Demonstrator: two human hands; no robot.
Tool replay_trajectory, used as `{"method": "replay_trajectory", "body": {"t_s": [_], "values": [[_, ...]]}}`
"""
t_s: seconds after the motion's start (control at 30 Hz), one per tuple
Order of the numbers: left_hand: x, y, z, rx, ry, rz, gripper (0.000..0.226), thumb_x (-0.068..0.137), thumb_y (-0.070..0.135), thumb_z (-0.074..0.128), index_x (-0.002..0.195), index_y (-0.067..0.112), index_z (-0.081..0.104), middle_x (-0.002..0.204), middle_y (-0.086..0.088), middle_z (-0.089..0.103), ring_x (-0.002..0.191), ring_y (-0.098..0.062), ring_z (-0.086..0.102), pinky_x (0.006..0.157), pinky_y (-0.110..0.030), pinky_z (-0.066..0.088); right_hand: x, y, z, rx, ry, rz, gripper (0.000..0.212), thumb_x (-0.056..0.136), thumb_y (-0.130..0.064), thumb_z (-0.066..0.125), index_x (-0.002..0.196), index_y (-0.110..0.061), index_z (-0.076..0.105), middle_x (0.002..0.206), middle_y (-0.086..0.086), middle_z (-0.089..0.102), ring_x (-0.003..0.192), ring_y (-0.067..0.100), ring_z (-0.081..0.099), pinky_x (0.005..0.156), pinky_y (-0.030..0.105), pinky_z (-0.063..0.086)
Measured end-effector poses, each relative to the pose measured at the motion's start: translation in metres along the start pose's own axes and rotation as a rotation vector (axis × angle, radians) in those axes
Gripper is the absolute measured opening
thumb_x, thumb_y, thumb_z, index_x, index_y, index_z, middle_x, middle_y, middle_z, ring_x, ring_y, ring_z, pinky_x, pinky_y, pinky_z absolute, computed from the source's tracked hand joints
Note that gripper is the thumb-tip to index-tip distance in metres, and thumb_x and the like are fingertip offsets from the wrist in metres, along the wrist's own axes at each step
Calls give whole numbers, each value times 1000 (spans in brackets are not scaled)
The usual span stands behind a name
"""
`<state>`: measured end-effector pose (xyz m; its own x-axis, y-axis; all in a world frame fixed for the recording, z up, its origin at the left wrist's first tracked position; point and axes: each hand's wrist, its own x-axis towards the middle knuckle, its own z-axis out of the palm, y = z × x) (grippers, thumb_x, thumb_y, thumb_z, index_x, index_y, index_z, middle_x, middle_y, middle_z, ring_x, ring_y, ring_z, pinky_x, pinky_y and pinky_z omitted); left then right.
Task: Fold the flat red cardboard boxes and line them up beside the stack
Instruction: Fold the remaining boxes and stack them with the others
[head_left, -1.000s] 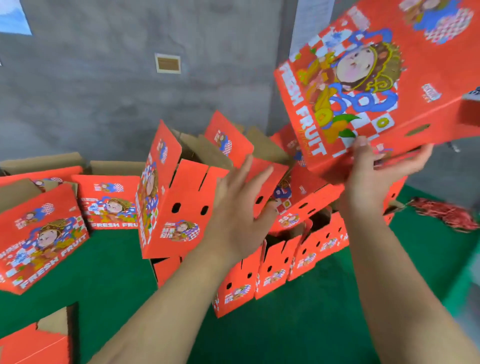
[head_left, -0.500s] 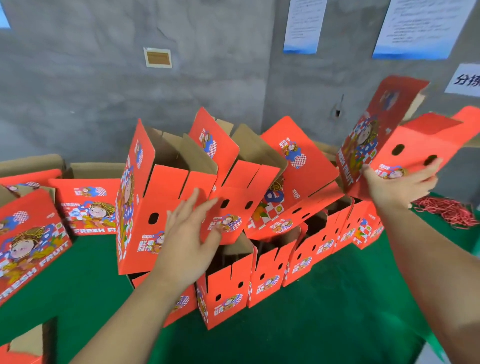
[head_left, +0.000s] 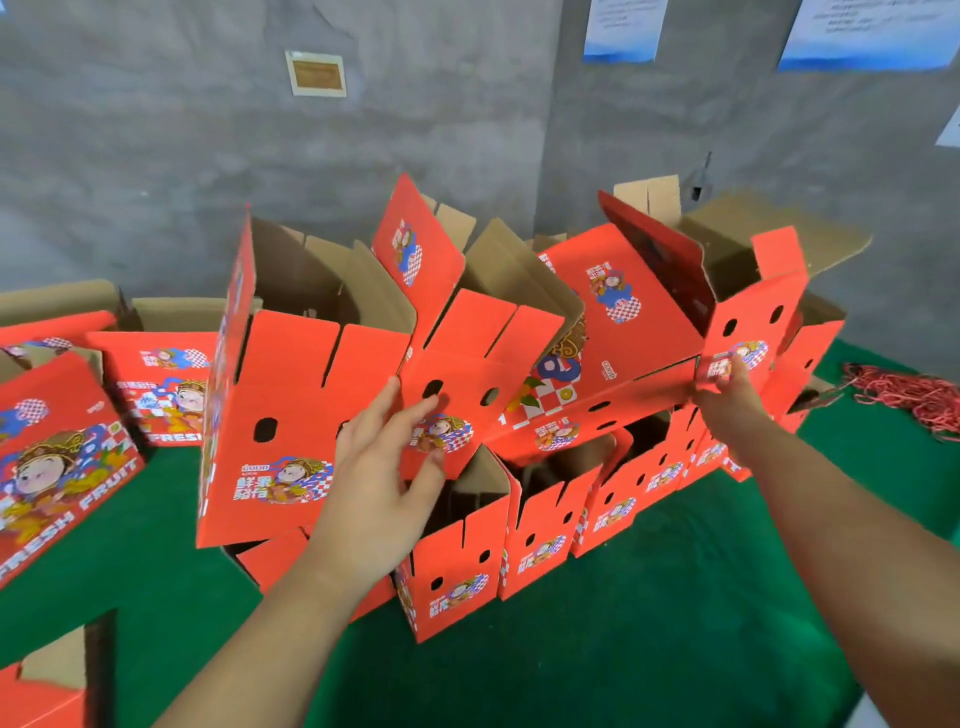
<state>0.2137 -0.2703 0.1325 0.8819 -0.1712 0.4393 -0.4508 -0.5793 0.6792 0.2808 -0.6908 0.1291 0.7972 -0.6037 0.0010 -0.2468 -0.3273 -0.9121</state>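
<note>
"FRESH FRUIT" is printed in white on the side of the red box (head_left: 57, 467) lying tilted at the left edge, beneath a cartoon figure over a blue-and-white chequer pattern; "FRESH" can be read in part on the box behind it (head_left: 166, 384). Chinese characters and a small logo are seen on the tall folded box (head_left: 291, 410) at the left of the pile, too small to be read surely. Blue-edged paper notices (head_left: 862, 31) are fixed to the grey wall, their writing illegible.

The folded boxes are gathered on the green table (head_left: 649, 623), a lower row (head_left: 550, 540) standing side by side with top flaps open, and more boxes propped at angles upon it. Brown interiors are shown; no contents are visible in them.

The left hand (head_left: 384, 483) is held open, fingers spread and straight, against the end panel of a tilted box (head_left: 452, 410). The right hand (head_left: 727, 389) is placed at the lower end of the rightmost upper box (head_left: 748, 332), fingers hidden behind the hand, so its grip cannot be told. A heap of red bands (head_left: 909, 395) lies at the far right
</note>
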Motion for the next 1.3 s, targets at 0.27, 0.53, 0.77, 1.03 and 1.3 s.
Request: {"method": "replay_trajectory", "body": {"t_s": [0.27,0.53,0.77,1.03,1.3], "values": [[-25,2,-10,-107,29,-29,50,101,19,64,146,40,56,168,15,28,152,-5,29,111,-22,39,-119,-37,75,165,369,-469,75,82,-16,60,153,-13,35,154,13,33,145,20,30,122,36,24],[-80,-11,-64,-247,249,-48,39,103,11,61,140,24,63,154,7,51,148,2,38,122,-18,26,-296,-80,190,303,-36,-665,68,84,-9,63,149,-13,43,158,10,24,152,16,18,123,48,24],[-187,-78,-130,-239,491,-217,42,98,10,55,131,34,60,143,10,58,142,-10,50,120,-32,37,-442,-55,295,318,-509,-860,54,91,-11,57,144,-12,49,145,6,36,143,26,38,117,47,35],[-361,-215,-187,231,125,-1004,50,101,42,49,149,26,52,154,-4,51,143,-32,48,118,-38,34,-606,5,373,-117,-1030,-2,62,89,-23,62,148,-33,46,138,8,48,120,24,57,103,40,51],[-470,-232,-152,526,-539,-986,70,105,46,45,165,37,10,176,-1,-7,159,-48,-1,130,-54,-1,-618,64,385,-254,-966,459,93,93,-23,66,163,-22,5,160,6,36,144,30,40,117,47,29]]}}
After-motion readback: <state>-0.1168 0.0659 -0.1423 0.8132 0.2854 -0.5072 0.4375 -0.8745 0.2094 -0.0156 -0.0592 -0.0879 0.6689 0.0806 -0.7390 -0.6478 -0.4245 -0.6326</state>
